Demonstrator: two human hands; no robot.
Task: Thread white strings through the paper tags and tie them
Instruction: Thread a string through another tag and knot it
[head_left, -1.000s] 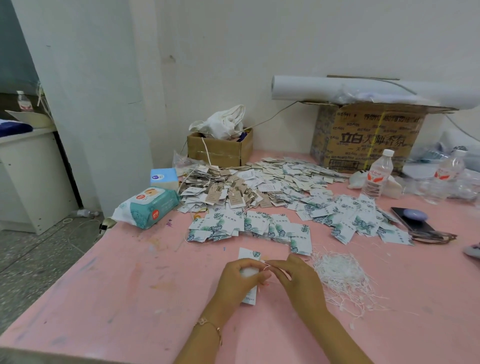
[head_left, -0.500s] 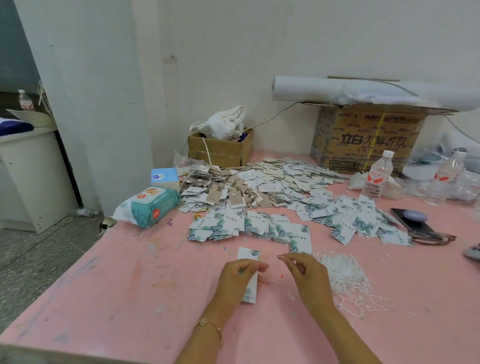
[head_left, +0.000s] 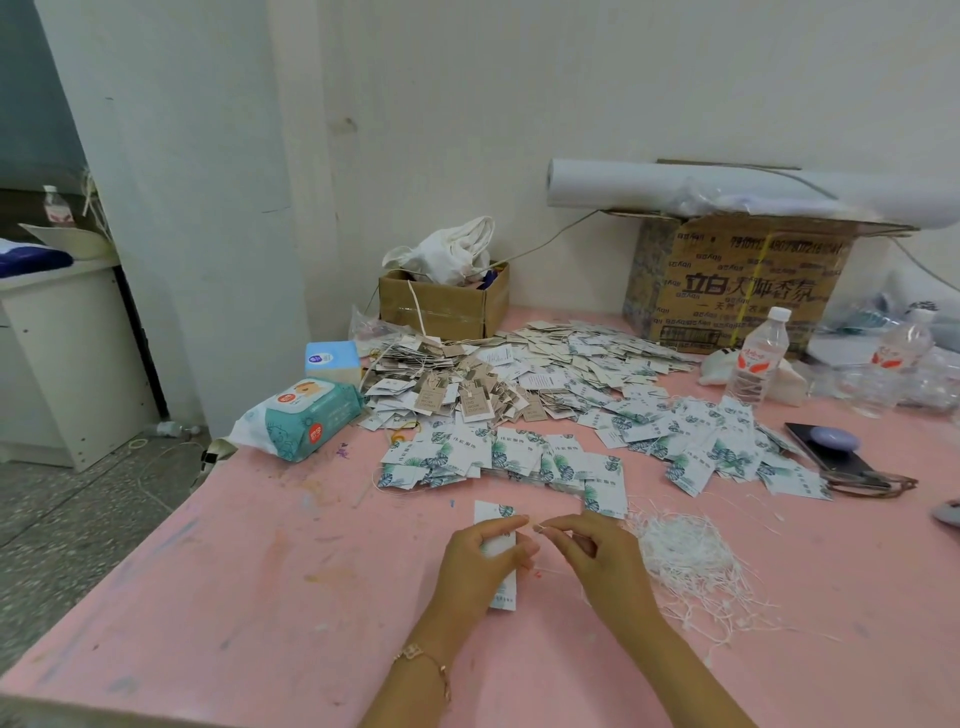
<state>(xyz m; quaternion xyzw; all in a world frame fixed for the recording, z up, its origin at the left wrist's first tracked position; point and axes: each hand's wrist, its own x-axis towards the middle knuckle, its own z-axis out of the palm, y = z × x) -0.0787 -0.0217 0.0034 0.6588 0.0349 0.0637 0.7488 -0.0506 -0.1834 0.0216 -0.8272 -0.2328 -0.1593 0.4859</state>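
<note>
**Head view.** A single paper tag (head_left: 492, 512) is being held by the left hand (head_left: 475, 569), just left of the loose string pile (head_left: 685, 564) on the pink table (head_left: 249, 597). The fingers are being curled round the tag's right edge, and its printed top corner and lower end are being left in view. A white string (head_left: 543, 529) is being pinched between thumb and forefinger of the right hand (head_left: 605, 564), between the tag and the pile. The hands are being held close together, fingertips nearly meeting but not touching. Whether the string is already passing through the tag cannot be told, since the hole is being hidden by the fingers.

**Step in hand (judged).** This tag is being threaded, and no knot is being tied yet.

**Next move (judged).** The string end is to be guided finely through the hole while the tag is being held steady. Both ends are then to be brought together for the knot.

**Stock.** Leaf-printed tags (head_left: 498, 457) without visible strings are being kept in a row behind and left of the pile. A heap of strung tags (head_left: 457, 397) is lying farther behind. Much of the work is judged to be outstanding.
</note>
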